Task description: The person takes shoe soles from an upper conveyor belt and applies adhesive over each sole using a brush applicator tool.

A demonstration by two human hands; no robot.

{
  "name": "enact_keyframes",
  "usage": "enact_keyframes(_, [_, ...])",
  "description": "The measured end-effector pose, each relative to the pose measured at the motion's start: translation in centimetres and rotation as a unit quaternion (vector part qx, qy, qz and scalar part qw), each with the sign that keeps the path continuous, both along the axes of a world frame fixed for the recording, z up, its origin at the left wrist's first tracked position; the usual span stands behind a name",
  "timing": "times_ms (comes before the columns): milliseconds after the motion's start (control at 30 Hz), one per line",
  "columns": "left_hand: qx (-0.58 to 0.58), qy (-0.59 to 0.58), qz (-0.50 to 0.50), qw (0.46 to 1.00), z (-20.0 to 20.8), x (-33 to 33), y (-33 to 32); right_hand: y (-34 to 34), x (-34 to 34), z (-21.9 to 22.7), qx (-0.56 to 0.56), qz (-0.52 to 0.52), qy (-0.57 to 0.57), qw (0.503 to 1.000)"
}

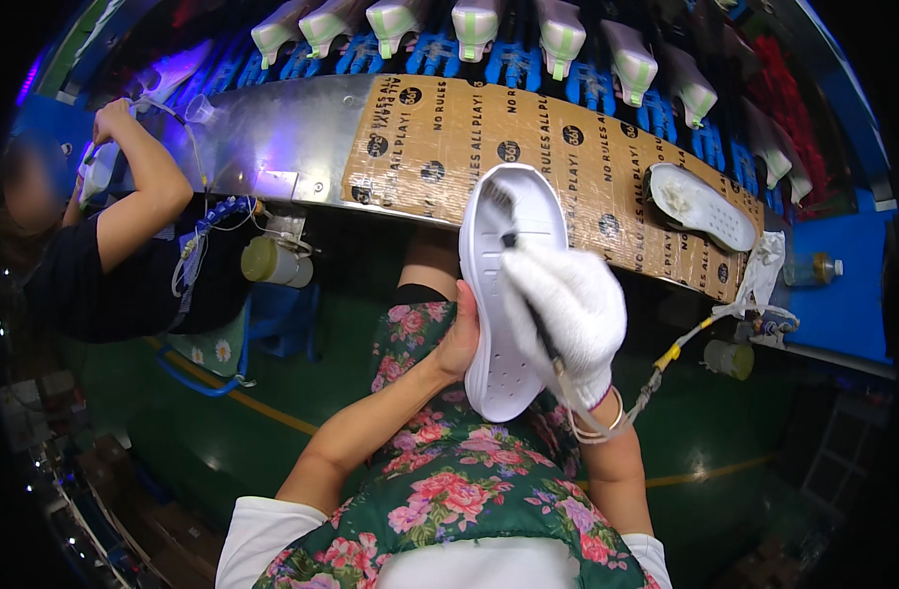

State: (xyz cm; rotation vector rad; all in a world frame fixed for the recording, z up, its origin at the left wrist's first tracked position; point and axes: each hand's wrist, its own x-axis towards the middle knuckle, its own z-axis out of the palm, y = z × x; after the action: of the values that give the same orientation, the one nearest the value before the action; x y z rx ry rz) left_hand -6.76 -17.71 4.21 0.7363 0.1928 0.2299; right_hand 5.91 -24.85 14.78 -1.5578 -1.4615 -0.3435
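A white shoe sole (489, 378) stands lengthwise over my lap, its hollow inner side facing up. My bare left hand (459, 332) grips it by the left edge. In a white knit glove, my right hand (572, 309) is closed around a dark-handled brush (500, 208). The bristles touch, or hover just over, the far end of the sole's inside; which of the two I cannot tell. From the brush handle a thin hose (638, 401) runs past my right wrist toward the bench.
Printed cardboard (439, 147) covers the metal bench (258, 128). A second sole (707, 211) lies on it at right, near a crumpled white cloth (762, 270) and a bottle (813, 268). Pink-and-green wrapped shoe forms (474, 27) line the back. At left, a co-worker's arm (140, 172) is raised.
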Motion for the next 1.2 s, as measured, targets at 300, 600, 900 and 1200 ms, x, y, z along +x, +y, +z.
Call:
enact_keyframes(300, [0.017, 0.029, 0.015, 0.999, 0.9, -0.5, 1.2, -0.5, 0.2, 0.0, 0.017, -0.022, 0.078, 0.997])
enact_keyframes(600, [-0.148, -0.131, -0.036, 0.98, -0.3, -0.2, 3.1, -0.9, 0.9, -0.9, 0.026, 0.031, 0.118, 0.992])
enact_keyframes(900, [-0.115, -0.036, 0.063, 0.991, -1.0, -0.1, 4.9, -1.3, 0.0, -1.5, 0.019, 0.052, 0.172, 0.984])
enact_keyframes(1200, [-0.129, -0.116, 0.005, 0.985, -0.4, 1.4, 6.6, -1.5, -0.4, -1.0, -0.01, 0.134, 0.179, 0.975])
